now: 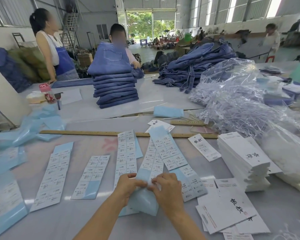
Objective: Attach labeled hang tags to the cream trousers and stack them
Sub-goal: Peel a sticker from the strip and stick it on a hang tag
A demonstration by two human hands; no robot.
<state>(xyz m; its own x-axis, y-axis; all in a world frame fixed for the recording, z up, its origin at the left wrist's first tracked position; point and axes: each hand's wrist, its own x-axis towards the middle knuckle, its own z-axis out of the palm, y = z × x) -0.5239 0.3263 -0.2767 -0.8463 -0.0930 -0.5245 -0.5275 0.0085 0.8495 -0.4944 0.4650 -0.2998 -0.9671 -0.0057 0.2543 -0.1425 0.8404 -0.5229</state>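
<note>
My left hand (128, 187) and my right hand (166, 187) meet at the near middle of the table, both pinching a blue-backed sticker sheet (144, 201) whose lower end curls up. The right fingertips pinch a small white label at its edge. Several sticker sheets (126, 153) with printed labels lie fanned out just beyond the hands. White hang tags (232, 208) with black brush lettering lie loose at the near right, and a tall stack of hang tags (244, 158) stands further right. One single tag (203, 147) lies apart. No cream trousers are visible.
A long wooden ruler (93, 132) crosses the table beyond the sheets. Empty blue backing strips (33, 127) pile at the left. A clear bag of plastic tag fasteners (241, 108) fills the right. A folded jeans stack (115, 84) and two people stand opposite.
</note>
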